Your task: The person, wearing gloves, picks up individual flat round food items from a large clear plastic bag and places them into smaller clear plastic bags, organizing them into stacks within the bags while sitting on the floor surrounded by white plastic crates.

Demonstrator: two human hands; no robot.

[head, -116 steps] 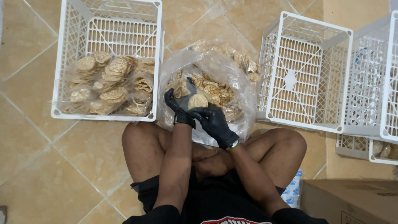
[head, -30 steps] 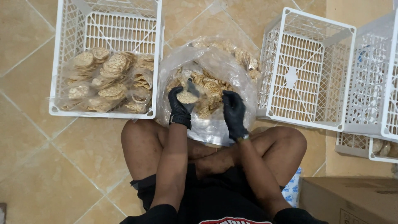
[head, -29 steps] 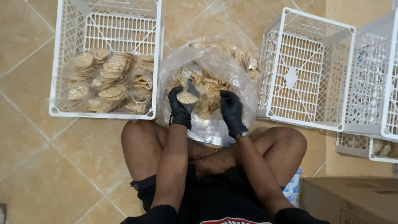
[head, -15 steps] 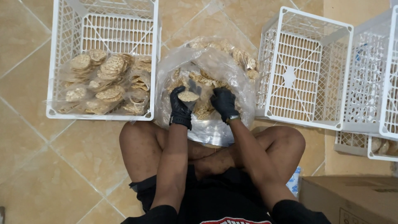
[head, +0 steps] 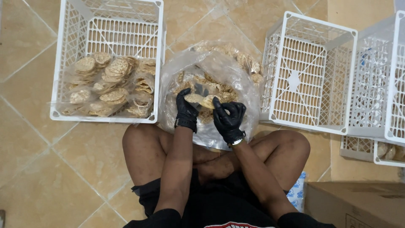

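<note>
I sit cross-legged on the tiled floor, both hands in black gloves. A large clear plastic bag full of round tan crackers lies open in front of my knees. My left hand holds a small stack of crackers over the bag. Beside it, my right hand pinches one cracker and brings its edge against that stack. More loose crackers fill the bag behind my hands.
At the left stands a white plastic crate holding several small clear bags of crackers. Another white crate, with nothing in it, stands at the right, with more crates beyond. A cardboard box sits at the bottom right.
My right hand reached into the bag, picked up a cracker and drew back toward the left hand's stack. The left hand stayed almost still.
</note>
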